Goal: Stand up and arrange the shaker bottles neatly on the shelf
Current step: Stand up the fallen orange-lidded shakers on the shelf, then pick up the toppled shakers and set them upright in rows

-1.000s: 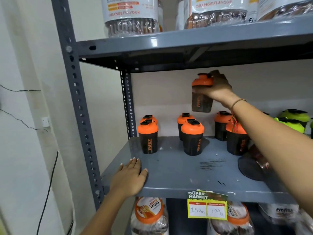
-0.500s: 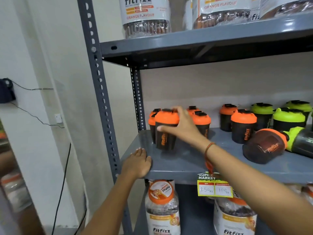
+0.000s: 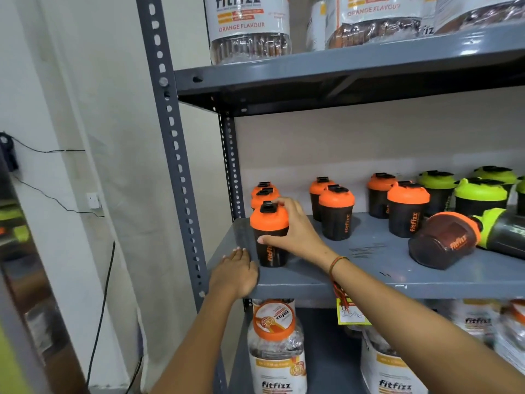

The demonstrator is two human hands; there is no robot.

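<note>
Lowered since a moment ago, the right hand (image 3: 295, 231) now grips a bottle (image 3: 269, 234) upright at the shelf's (image 3: 369, 282) near-left corner, lining it up, while the open left hand (image 3: 234, 273) braces the edge.

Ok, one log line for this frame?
right hand grips upright orange-lid shaker | left hand on shelf edge | two shakers lying down

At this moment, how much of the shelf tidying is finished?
Roughly midway. Done: several orange-lidded shakers stand upright in columns. In hand: the right hand holds an upright orange shaker at the left column's front. Left: a toppled orange shaker and a toppled green shaker.
</note>
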